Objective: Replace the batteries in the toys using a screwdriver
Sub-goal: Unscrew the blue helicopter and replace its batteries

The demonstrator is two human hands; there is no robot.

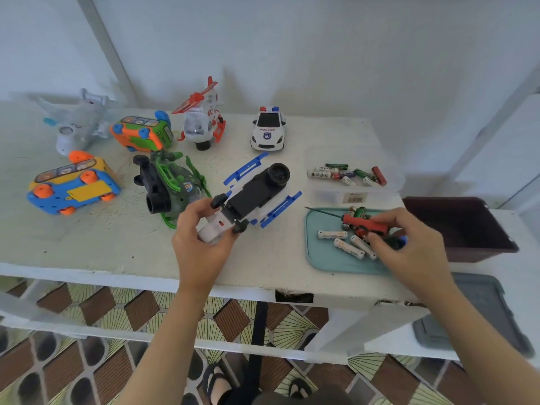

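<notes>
A white and blue toy helicopter (257, 191) lies upside down mid-table, its black underside facing up. My left hand (204, 238) grips its white tail end. My right hand (409, 241) holds a red-handled screwdriver (365, 224) over a teal tray (324, 258), the thin shaft pointing left. Several white batteries (347, 247) and some green ones lie in that tray, partly hidden by my fingers. Behind the tray, a clear box (353, 197) holds more batteries (347, 173).
Other toys stand behind and to the left: a police car (268, 128), a red and white helicopter (203, 118), a green helicopter on its side (169, 185), two colourful buses (73, 185) (143, 133), a white plane (76, 121). A dark brown bin (455, 226) sits at right.
</notes>
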